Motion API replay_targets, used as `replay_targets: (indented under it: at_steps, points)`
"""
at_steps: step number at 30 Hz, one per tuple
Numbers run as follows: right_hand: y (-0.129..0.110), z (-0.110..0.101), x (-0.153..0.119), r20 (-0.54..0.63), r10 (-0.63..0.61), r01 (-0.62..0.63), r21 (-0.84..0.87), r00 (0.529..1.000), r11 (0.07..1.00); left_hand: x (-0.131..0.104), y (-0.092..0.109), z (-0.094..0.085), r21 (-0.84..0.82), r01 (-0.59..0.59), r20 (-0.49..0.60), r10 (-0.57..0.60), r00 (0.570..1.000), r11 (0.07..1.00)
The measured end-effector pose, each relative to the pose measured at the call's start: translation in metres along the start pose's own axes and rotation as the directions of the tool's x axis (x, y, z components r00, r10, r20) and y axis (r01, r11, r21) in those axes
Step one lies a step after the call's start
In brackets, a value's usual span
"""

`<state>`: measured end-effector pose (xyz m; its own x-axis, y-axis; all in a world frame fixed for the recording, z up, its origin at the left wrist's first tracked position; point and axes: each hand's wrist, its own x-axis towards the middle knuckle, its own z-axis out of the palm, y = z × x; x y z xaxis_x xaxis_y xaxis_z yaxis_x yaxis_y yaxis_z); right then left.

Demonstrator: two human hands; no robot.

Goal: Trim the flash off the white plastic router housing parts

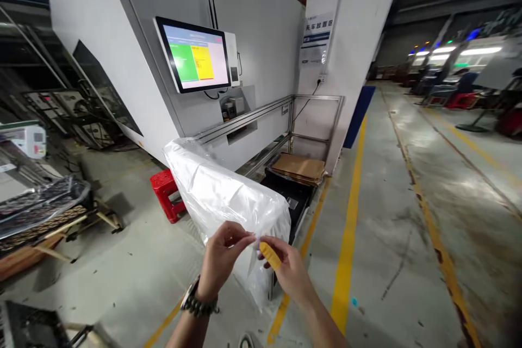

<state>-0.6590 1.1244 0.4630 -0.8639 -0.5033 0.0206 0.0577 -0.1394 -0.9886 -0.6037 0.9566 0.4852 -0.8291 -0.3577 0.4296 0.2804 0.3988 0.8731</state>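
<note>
A large clear plastic bag [216, 185] drapes over the near end of a metal frame, its lower part hanging toward the floor. My left hand [226, 250] pinches a bit of the plastic at the near side between thumb and fingertips; a watch and a beaded bracelet circle that wrist. Close beside it, almost touching, my right hand [285, 266] is also closed in a pinch on the film. A yellow ribbed cover [269, 255] sits on the right thumb. The exact fold between the fingertips is too small to make out.
Behind the bag, the metal frame [261, 114] runs along a grey machine with a lit screen [194, 57]. Stacked cardboard [299, 167] lies inside the frame. A red stool [165, 196] stands left, a cart [53, 212] farther left. Yellow lines mark the floor at right.
</note>
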Motion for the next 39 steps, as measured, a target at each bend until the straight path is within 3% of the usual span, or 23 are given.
replay_targets:
  at_steps: [2, 5, 8, 11, 15, 18, 21, 23, 26, 28, 30, 35, 37, 39]
  points:
    - [-0.003, 0.008, 0.001, -0.036, 0.043, -0.034, 0.215, 0.998, 0.976, 0.001, 0.007, -0.001, 0.015, -0.02, 0.004, 0.02, 1.0, 1.0]
    - [-0.01, 0.008, -0.005, -0.129, 0.169, -0.069, 0.559, 0.977, 0.826, -0.001, 0.01, -0.002, 0.076, -0.087, 0.026, 0.085, 0.996, 0.993]
    - [-0.019, 0.002, -0.014, -0.178, 0.229, -0.046, 0.686, 0.957, 0.726, -0.005, 0.009, -0.007, 0.19, -0.184, -0.025, 0.192, 0.981, 0.964]
    - [-0.023, 0.002, -0.02, -0.17, 0.193, -0.059, 0.585, 0.966, 0.809, -0.007, 0.009, -0.01, 0.29, -0.26, -0.064, 0.289, 0.955, 0.921]
    - [-0.015, 0.019, -0.017, -0.075, 0.206, -0.152, 0.443, 0.976, 0.883, -0.01, 0.013, -0.009, 0.324, -0.319, -0.034, 0.348, 0.937, 0.891]
    - [-0.01, 0.03, -0.011, -0.205, 0.127, -0.012, 0.484, 0.971, 0.875, -0.021, 0.018, -0.009, 0.375, -0.332, -0.062, 0.381, 0.923, 0.866]
    - [-0.014, 0.034, -0.01, -0.3, 0.053, 0.099, 0.467, 0.952, 0.879, -0.046, 0.021, -0.003, 0.459, -0.242, -0.12, 0.33, 0.936, 0.855]
    - [-0.018, 0.035, -0.013, -0.314, 0.025, 0.118, 0.429, 0.949, 0.895, -0.062, 0.02, 0.007, 0.477, -0.197, -0.076, 0.264, 0.962, 0.856]
    - [-0.021, 0.037, -0.016, -0.358, -0.048, 0.169, 0.314, 0.932, 0.934, -0.072, 0.013, 0.026, 0.359, -0.147, -0.071, 0.184, 0.98, 0.922]
    - [-0.02, 0.039, -0.015, -0.39, -0.113, 0.21, 0.216, 0.914, 0.954, -0.065, 0.01, 0.035, 0.217, -0.062, -0.116, 0.089, 0.989, 0.974]
    - [-0.02, 0.037, -0.011, -0.383, -0.175, 0.234, 0.113, 0.907, 0.966, -0.052, 0.01, 0.035, 0.102, 0.009, -0.083, -0.001, 0.997, 0.995]
    - [-0.017, 0.023, 0.002, -0.281, -0.352, 0.342, -0.087, 0.893, 0.936, -0.008, 0.021, 0.008, -0.113, 0.134, 0.113, -0.122, 0.986, 0.985]
    - [-0.011, 0.017, 0.008, -0.25, -0.481, 0.426, -0.246, 0.84, 0.871, 0.017, 0.03, -0.007, -0.196, 0.191, 0.167, -0.159, 0.973, 0.962]
    - [-0.002, 0.013, 0.018, -0.151, -0.652, 0.473, -0.57, 0.743, 0.672, 0.051, 0.039, -0.021, -0.237, 0.246, 0.234, -0.191, 0.953, 0.94]
